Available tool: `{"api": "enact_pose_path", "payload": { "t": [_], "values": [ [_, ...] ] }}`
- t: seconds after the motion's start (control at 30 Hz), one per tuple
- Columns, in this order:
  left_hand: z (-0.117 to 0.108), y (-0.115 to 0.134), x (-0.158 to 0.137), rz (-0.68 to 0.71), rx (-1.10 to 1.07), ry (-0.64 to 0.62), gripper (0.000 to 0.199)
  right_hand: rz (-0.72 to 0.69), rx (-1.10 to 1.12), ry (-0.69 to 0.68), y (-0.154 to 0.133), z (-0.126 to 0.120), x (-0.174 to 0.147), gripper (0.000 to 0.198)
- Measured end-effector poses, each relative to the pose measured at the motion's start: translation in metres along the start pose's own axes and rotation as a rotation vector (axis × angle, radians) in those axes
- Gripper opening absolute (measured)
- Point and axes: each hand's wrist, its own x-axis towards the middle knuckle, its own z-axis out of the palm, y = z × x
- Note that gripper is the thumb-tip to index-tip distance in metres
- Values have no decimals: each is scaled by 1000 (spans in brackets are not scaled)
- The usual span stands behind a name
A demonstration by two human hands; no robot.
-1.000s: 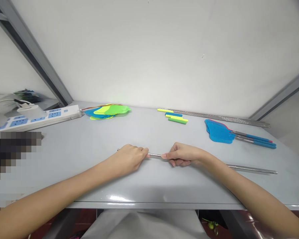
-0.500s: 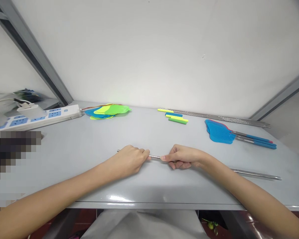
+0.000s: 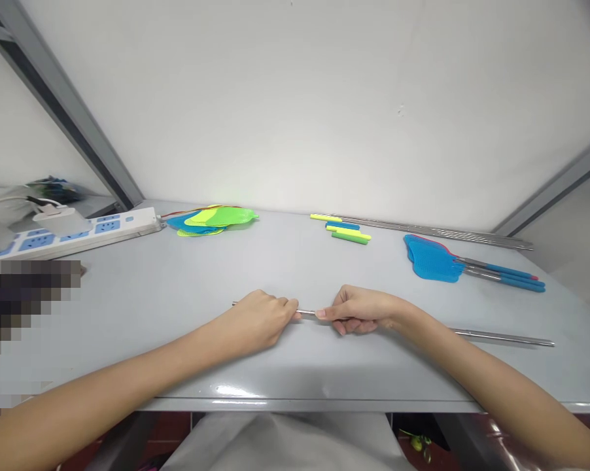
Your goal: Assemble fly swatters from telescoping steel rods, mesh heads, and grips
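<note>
A thin silver metal rod (image 3: 305, 313) runs low across the front of the table. My left hand (image 3: 261, 317) is closed around it near its left end, whose tip pokes out past the hand. A short way to the right, my right hand (image 3: 356, 309) pinches it between thumb and curled fingers. A thicker metal tube (image 3: 503, 337) shows beyond my right forearm, seemingly in line with the rod; the forearm hides where they would join.
Fly swatter heads (image 3: 219, 217) lie piled at the back left, beside a white power strip (image 3: 123, 226). Coloured handle sleeves (image 3: 348, 233) and several metal rods (image 3: 437, 232) lie along the wall. Blue fly swatters (image 3: 435, 260) are stacked at right. A pixelated patch covers the left edge.
My left hand has shifted slightly right and down. The rod has tilted a little: its left tip sits lower, the tube's right end higher. My right hand has hardly moved.
</note>
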Motion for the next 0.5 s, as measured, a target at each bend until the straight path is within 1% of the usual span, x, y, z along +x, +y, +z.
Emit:
{"api": "enact_pose_path", "payload": {
  "t": [0.5],
  "values": [
    [1, 6, 3, 20, -16, -3, 24, -5, -11, 5, 0, 2, 1, 44]
  ]
}}
